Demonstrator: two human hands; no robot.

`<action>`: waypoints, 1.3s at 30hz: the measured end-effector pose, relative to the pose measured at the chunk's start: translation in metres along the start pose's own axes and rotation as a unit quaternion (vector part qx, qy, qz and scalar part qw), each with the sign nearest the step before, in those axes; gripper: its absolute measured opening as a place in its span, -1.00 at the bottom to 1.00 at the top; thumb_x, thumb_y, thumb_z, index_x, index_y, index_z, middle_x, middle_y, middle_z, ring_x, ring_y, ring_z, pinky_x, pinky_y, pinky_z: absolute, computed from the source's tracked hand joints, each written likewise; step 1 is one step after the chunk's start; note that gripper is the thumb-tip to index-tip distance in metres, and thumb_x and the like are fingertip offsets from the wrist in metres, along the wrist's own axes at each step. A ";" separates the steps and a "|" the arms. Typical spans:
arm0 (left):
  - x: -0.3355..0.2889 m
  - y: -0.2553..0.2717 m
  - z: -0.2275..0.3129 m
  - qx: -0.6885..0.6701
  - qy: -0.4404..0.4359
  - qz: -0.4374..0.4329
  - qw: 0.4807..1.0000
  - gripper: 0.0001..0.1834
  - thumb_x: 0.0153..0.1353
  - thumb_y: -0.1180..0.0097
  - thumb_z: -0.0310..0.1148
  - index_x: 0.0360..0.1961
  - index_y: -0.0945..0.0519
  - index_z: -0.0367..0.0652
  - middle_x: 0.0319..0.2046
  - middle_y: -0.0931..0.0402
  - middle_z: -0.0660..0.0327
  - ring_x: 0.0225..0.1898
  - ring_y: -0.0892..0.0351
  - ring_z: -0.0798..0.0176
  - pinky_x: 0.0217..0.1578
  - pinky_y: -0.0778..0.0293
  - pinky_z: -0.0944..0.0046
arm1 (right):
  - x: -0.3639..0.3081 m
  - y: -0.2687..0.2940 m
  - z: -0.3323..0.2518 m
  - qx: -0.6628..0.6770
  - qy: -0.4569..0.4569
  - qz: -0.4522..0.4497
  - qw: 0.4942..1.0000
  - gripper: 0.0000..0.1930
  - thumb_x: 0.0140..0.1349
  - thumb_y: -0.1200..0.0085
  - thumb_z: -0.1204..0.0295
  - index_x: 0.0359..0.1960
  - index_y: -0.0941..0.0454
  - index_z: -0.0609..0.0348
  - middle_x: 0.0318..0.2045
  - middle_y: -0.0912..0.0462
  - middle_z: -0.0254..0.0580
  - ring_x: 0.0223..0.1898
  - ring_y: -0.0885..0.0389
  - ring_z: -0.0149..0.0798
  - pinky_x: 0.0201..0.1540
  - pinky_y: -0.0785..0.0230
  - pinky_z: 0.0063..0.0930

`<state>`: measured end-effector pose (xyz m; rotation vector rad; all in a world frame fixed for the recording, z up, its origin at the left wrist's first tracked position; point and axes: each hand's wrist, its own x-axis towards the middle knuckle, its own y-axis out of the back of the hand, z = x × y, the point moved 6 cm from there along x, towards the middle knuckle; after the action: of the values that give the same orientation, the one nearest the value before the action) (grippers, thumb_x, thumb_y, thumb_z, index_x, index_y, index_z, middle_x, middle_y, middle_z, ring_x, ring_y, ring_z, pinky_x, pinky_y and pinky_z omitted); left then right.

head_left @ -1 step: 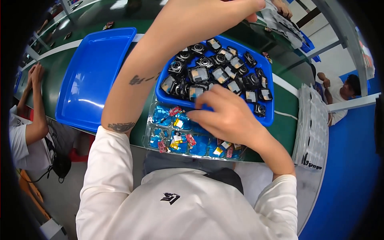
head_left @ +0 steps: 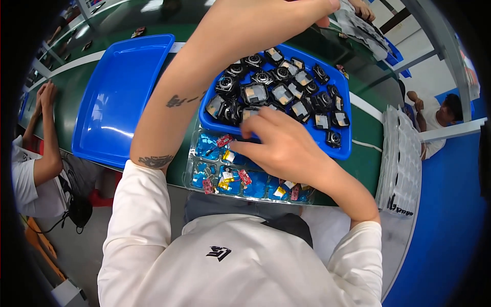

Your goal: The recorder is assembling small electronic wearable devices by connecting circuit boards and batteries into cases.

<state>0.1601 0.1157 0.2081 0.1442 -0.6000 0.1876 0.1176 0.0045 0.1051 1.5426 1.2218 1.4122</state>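
Observation:
My right hand reaches over a clear plastic blister tray. Its thumb and curled forefinger are apart, with nothing visible between them; the other fingers are partly hidden. The thumb tip is close to a small red circuit board and a white-and-yellow part. The forefinger is at the near edge of a blue bin heaped with black watch cases. My left hand stretches across beyond the bin and is mostly cut off by the top edge, so its grip is hidden.
An empty-looking blue tray lies to the left on the green workbench. Stacked clear trays stand at the right end. A seated person's hands are at the far left; another person is at the right.
My right hand has shifted very slightly, with the gap between thumb and forefinger a little wider. The left arm looks nearly unchanged.

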 end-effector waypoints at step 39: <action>-0.006 -0.057 -0.017 0.156 -0.056 -0.169 0.971 -0.85 -0.01 -0.20 -0.66 -0.36 -0.55 -0.35 -0.36 -0.56 0.18 -0.34 -0.56 0.39 -0.28 -0.47 0.43 | -0.060 0.104 0.110 0.449 -0.163 0.382 0.791 -0.79 0.13 -0.13 0.61 -0.16 -0.58 0.30 -0.28 -0.62 -0.20 -0.25 -0.60 -0.39 -0.18 -0.45 -0.55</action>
<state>0.1770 0.0627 0.1861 0.5617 -0.6467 -0.0591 0.2469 -0.0734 0.1664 3.0652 1.1367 0.8744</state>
